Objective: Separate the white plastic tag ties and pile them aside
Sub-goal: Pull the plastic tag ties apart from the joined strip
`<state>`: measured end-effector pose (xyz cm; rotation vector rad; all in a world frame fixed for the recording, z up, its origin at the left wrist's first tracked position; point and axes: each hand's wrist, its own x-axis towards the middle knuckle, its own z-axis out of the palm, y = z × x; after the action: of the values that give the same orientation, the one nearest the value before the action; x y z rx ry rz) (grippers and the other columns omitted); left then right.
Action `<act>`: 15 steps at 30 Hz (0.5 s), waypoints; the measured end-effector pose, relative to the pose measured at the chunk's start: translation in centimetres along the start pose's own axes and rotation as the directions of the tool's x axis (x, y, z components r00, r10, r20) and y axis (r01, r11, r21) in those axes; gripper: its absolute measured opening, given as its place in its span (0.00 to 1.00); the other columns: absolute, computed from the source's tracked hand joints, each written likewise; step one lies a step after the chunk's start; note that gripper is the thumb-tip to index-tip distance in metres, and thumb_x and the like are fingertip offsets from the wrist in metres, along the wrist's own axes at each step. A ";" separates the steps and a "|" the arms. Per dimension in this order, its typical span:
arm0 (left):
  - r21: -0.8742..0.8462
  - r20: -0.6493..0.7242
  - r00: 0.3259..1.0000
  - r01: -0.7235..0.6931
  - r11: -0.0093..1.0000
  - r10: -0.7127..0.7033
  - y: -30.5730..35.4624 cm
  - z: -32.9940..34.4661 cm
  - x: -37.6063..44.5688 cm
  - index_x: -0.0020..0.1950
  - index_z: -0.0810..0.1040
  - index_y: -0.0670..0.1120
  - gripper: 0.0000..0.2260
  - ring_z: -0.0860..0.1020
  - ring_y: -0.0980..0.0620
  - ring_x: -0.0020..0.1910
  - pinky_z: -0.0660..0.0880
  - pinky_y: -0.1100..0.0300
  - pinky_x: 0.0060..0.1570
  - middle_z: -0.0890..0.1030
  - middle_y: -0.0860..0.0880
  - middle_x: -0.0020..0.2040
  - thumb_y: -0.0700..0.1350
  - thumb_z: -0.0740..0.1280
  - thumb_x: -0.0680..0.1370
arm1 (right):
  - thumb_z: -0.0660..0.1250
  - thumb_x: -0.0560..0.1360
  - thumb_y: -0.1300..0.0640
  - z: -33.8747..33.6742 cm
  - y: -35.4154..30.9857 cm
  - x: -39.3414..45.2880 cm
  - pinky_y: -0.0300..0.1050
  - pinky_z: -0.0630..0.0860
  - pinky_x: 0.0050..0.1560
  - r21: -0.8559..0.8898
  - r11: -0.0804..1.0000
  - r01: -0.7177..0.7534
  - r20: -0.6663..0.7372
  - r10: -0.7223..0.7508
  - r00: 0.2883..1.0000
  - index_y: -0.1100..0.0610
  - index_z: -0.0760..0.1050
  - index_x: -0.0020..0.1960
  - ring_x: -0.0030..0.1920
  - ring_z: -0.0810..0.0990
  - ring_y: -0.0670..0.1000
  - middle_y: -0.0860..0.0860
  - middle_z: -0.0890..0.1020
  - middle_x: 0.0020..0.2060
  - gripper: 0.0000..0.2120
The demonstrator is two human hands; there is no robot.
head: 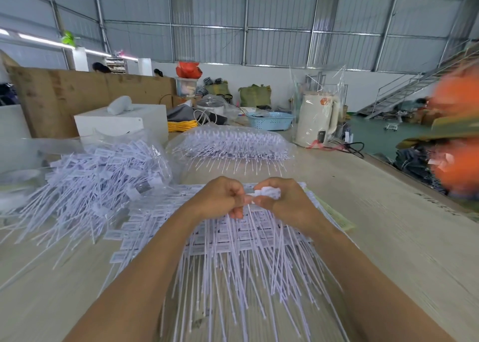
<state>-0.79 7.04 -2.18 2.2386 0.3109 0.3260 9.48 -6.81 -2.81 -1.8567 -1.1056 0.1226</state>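
You are in a warehouse or factory hall used for packing work. Overhead you see a corrugated metal roof (272, 12) on steel framing, with strip lights (41, 39) at far left. At far right a metal staircase (404, 90) climbs the wall above a green painted floor (373, 136). Your long worktable (388, 212) carries bulk stock: clear plastic bags of white tag ties (233, 144) and a loose heap of them (98, 175) at left. Large cardboard sheets (77, 92) stand behind, and stuffed green sacks (255, 95) sit against the far white wall. A kettle (317, 121) and blue basket (269, 120) share the table's far end.
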 end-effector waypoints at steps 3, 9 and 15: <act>0.111 -0.015 1.000 -0.016 0.994 0.018 0.3 0.3 -0.1 0.34 0.76 0.50 0.12 0.74 0.59 0.24 0.73 0.59 0.38 0.77 0.54 0.23 0.48 0.66 0.78 | 0.71 0.74 0.56 -0.1 -0.1 -0.3 0.35 0.68 0.27 0.039 0.994 -0.098 0.103 0.094 0.990 0.59 0.79 0.51 0.27 0.71 0.44 0.49 0.77 0.33 0.09; -0.107 -0.036 0.999 -0.007 0.994 0.003 0.7 -0.1 -0.1 0.25 0.75 0.48 0.19 0.65 0.56 0.21 0.63 0.64 0.29 0.69 0.53 0.20 0.41 0.68 0.77 | 0.69 0.73 0.60 0.3 -0.7 -0.2 0.39 0.69 0.34 -0.103 0.994 0.043 0.043 -0.038 0.998 0.60 0.78 0.45 0.30 0.72 0.43 0.49 0.76 0.34 0.03; -0.277 -0.010 0.999 0.036 0.960 -0.040 0.8 -0.5 0.0 0.20 0.74 0.47 0.23 0.61 0.58 0.19 0.60 0.68 0.23 0.66 0.53 0.19 0.38 0.68 0.76 | 0.70 0.72 0.62 0.5 -0.9 -0.2 0.26 0.65 0.35 -0.199 0.965 0.170 -0.049 -0.183 0.982 0.59 0.77 0.44 0.35 0.71 0.42 0.47 0.74 0.36 0.03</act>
<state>-0.84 6.91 -1.29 1.9528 0.2970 0.3445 8.53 -6.50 -2.46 -1.9065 -1.2676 -0.1548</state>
